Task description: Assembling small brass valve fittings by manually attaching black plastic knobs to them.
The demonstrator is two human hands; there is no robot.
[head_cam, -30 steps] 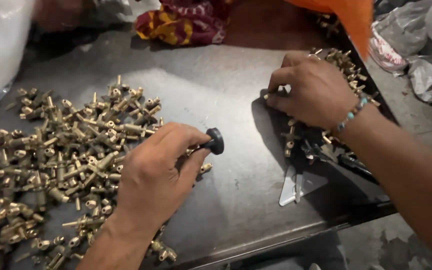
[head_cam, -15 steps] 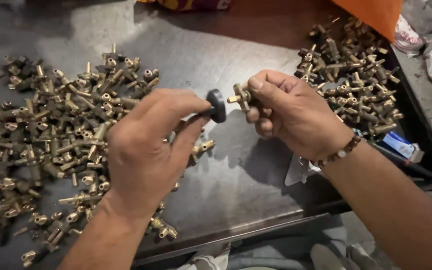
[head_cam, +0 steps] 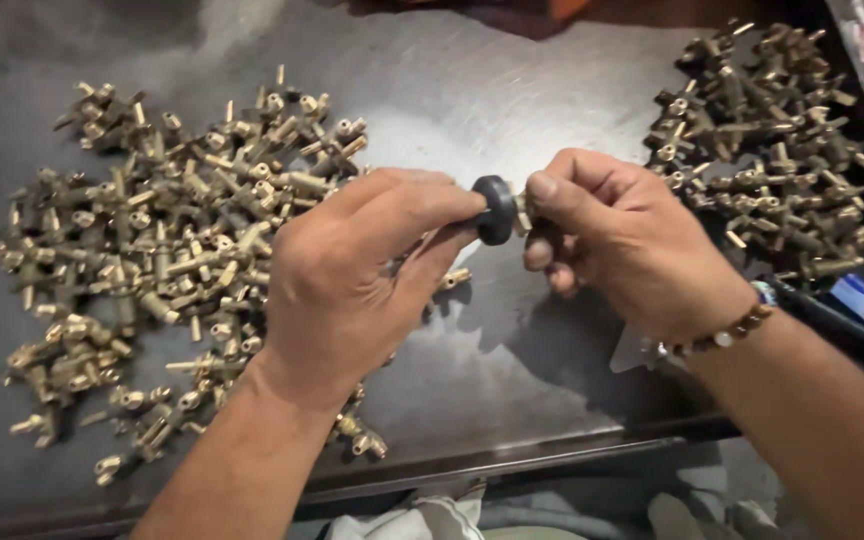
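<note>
Both hands have closed together — left hand [head_cam: 352, 270] fingers pinch the knob [head_cam: 495, 210], right hand [head_cam: 622, 240] fingers grip a brass fitting [head_cam: 522, 212] now against it — brass piles [head_cam: 182, 230] flank them on the tabletop [head_cam: 512, 90].

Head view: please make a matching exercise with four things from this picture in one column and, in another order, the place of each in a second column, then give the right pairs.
Things:
1. black knob
2. bead bracelet
3. left brass pile
4. right brass pile

Places:
A. on the right wrist
B. on the table, far right
C. between the fingertips of both hands
D. on the table, partly behind the left hand

Pairs: 1-C, 2-A, 3-D, 4-B
</note>
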